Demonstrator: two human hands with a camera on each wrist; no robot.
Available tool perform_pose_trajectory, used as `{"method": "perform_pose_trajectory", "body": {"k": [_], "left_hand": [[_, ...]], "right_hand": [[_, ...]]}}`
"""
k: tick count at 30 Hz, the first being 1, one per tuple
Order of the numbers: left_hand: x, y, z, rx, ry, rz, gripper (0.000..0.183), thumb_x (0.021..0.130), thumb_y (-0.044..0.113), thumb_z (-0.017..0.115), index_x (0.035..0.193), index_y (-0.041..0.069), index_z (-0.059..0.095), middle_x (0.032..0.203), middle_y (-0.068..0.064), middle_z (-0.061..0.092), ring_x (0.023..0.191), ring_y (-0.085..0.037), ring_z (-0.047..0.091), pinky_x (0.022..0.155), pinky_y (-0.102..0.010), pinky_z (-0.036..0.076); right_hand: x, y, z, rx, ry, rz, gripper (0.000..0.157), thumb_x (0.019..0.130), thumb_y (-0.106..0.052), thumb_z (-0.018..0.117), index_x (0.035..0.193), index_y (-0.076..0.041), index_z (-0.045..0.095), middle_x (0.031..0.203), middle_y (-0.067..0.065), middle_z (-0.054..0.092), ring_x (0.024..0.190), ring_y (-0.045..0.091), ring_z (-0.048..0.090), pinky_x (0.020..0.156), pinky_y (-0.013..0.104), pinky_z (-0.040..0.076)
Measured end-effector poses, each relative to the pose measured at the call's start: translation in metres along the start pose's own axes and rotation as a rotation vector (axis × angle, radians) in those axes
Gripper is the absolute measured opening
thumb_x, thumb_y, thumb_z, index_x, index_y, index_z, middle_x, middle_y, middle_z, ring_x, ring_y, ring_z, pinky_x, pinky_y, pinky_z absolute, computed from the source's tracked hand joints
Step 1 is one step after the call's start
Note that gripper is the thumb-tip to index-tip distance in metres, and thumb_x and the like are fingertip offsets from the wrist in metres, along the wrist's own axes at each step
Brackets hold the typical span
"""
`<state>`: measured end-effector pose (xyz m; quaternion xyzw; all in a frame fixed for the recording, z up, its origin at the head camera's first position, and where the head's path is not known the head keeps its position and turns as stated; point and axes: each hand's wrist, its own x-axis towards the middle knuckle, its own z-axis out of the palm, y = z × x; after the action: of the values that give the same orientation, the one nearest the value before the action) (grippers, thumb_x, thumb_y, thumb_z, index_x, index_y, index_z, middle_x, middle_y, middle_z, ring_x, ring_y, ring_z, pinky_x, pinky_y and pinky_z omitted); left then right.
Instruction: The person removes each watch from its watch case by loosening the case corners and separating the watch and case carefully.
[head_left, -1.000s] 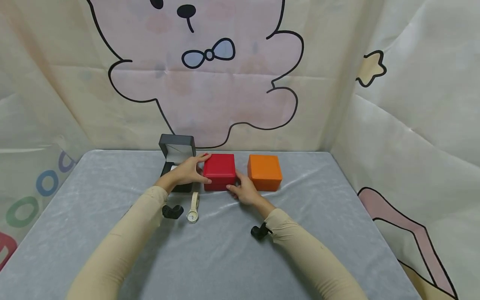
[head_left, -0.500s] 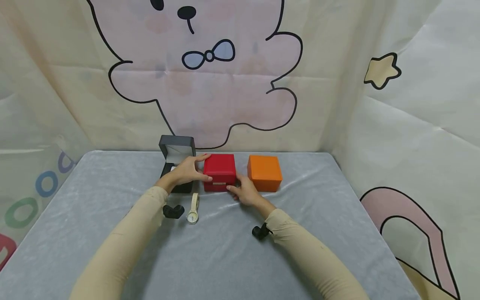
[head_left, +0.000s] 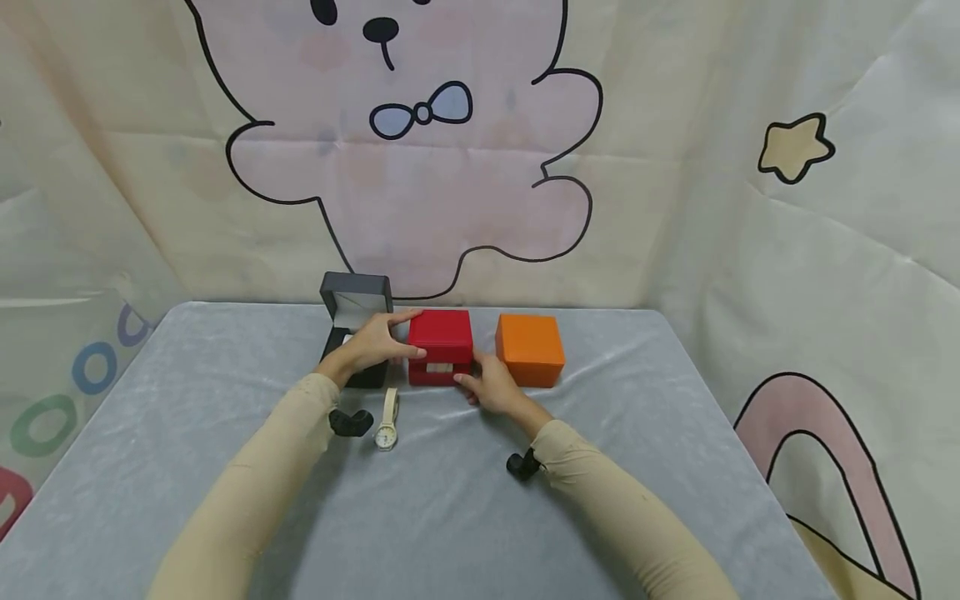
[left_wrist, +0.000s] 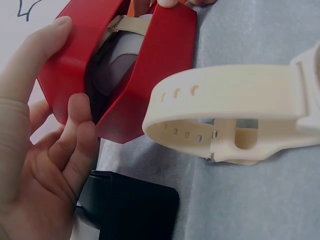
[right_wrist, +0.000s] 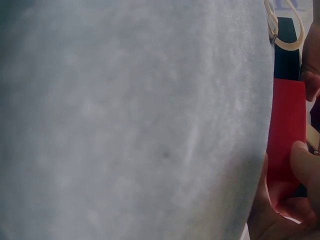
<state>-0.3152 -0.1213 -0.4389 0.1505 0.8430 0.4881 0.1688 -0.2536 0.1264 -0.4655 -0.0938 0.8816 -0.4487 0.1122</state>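
Note:
In the head view a red watch box stands at the far middle of the table, its lid raised a little from its base. My left hand grips the lid from the left, thumb and fingers on either edge. At the lower right, my right hand holds the base, its thumb pressing the red wall in the right wrist view. Through the gap, the left wrist view shows a pale strap round a grey cushion. A cream wristwatch lies on the cloth in front of my left hand.
A dark watch box stands with its lid up, left of the red one and partly behind my left hand. An orange box, lid down, is on the right. Grey cloth covers the table, with a printed curtain behind.
The red box's lid has tilted up, and a gap with a pale patch now shows at its front. Both hands have kept their places on the box. The view has shifted slightly.

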Motion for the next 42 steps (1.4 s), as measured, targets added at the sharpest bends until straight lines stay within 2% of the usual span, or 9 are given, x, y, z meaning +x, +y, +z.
{"method": "perform_pose_trajectory", "body": {"k": [5, 10, 17, 20, 23, 29, 35, 38, 42], "left_hand": [[0.0016, 0.0007, -0.0005, -0.049, 0.022, -0.002, 0.080, 0.085, 0.033, 0.080, 0.155, 0.026, 0.042, 0.128, -0.019, 0.059, 0.067, -0.025, 0.059, 0.070, -0.034, 0.052], [0.0026, -0.0017, 0.0007, -0.059, 0.010, -0.001, 0.079, 0.086, 0.035, 0.078, 0.156, 0.026, 0.041, 0.134, -0.019, 0.057, 0.075, -0.022, 0.062, 0.072, -0.031, 0.053], [0.0038, -0.0027, 0.0025, -0.074, 0.021, -0.002, 0.075, 0.088, 0.035, 0.076, 0.155, 0.027, 0.042, 0.105, -0.016, 0.063, 0.066, -0.021, 0.063, 0.070, -0.031, 0.054], [0.0045, -0.0025, 0.0024, -0.076, 0.028, -0.007, 0.075, 0.088, 0.035, 0.076, 0.155, 0.027, 0.043, 0.099, -0.014, 0.063, 0.065, -0.021, 0.062, 0.070, -0.032, 0.054], [0.0046, -0.0017, 0.0017, -0.083, 0.030, -0.006, 0.075, 0.089, 0.036, 0.075, 0.155, 0.026, 0.042, 0.105, -0.016, 0.063, 0.066, -0.020, 0.062, 0.069, -0.032, 0.055], [0.0063, -0.0027, 0.0023, -0.122, 0.035, -0.031, 0.075, 0.090, 0.037, 0.074, 0.156, 0.025, 0.040, 0.134, -0.019, 0.059, 0.067, -0.019, 0.061, 0.069, -0.029, 0.053], [0.0095, -0.0016, 0.0028, -0.151, 0.044, -0.070, 0.076, 0.091, 0.041, 0.072, 0.157, 0.026, 0.038, 0.147, -0.017, 0.051, 0.071, -0.020, 0.061, 0.070, -0.028, 0.053], [0.0096, -0.0004, 0.0030, -0.172, 0.050, -0.071, 0.076, 0.092, 0.041, 0.071, 0.158, 0.025, 0.038, 0.149, -0.017, 0.050, 0.070, -0.020, 0.061, 0.069, -0.028, 0.053], [0.0096, 0.0008, 0.0048, -0.197, 0.067, -0.078, 0.075, 0.093, 0.043, 0.070, 0.157, 0.024, 0.038, 0.150, -0.017, 0.049, 0.069, -0.019, 0.063, 0.069, -0.029, 0.054]], "right_hand": [[0.0016, -0.0020, -0.0011, 0.007, 0.009, 0.008, 0.040, 0.098, -0.016, 0.068, 0.134, -0.004, 0.056, 0.099, 0.015, 0.066, 0.063, 0.016, 0.062, 0.060, 0.027, 0.058], [0.0023, -0.0004, -0.0008, 0.005, 0.008, 0.000, 0.038, 0.097, -0.015, 0.068, 0.131, -0.002, 0.057, 0.094, 0.015, 0.066, 0.060, 0.016, 0.061, 0.058, 0.027, 0.058], [0.0026, -0.0004, 0.0001, -0.001, 0.018, -0.012, 0.036, 0.097, -0.014, 0.068, 0.130, -0.002, 0.058, 0.090, 0.014, 0.065, 0.058, 0.015, 0.061, 0.055, 0.028, 0.058], [0.0021, -0.0016, -0.0001, 0.000, 0.016, -0.013, 0.037, 0.097, -0.014, 0.068, 0.131, -0.001, 0.057, 0.089, 0.014, 0.065, 0.058, 0.015, 0.061, 0.055, 0.028, 0.057], [0.0017, -0.0026, 0.0000, -0.002, 0.022, -0.009, 0.037, 0.097, -0.013, 0.068, 0.131, -0.001, 0.057, 0.087, 0.014, 0.065, 0.057, 0.015, 0.061, 0.055, 0.028, 0.057], [0.0012, -0.0031, 0.0014, 0.004, 0.026, 0.001, 0.038, 0.097, -0.012, 0.068, 0.131, 0.000, 0.058, 0.080, 0.013, 0.064, 0.054, 0.014, 0.059, 0.053, 0.028, 0.057], [0.0037, -0.0027, 0.0004, -0.022, 0.023, -0.006, 0.036, 0.097, -0.013, 0.068, 0.129, 0.000, 0.058, 0.074, 0.010, 0.062, 0.052, 0.013, 0.059, 0.053, 0.027, 0.056], [0.0037, -0.0040, 0.0001, -0.032, 0.023, -0.009, 0.037, 0.097, -0.014, 0.068, 0.130, 0.000, 0.058, 0.077, 0.012, 0.062, 0.052, 0.014, 0.059, 0.053, 0.027, 0.056], [0.0018, -0.0053, 0.0000, -0.043, 0.023, -0.002, 0.054, 0.097, -0.015, 0.068, 0.145, 0.002, 0.049, 0.093, 0.017, 0.065, 0.052, 0.014, 0.060, 0.052, 0.027, 0.056]]}}
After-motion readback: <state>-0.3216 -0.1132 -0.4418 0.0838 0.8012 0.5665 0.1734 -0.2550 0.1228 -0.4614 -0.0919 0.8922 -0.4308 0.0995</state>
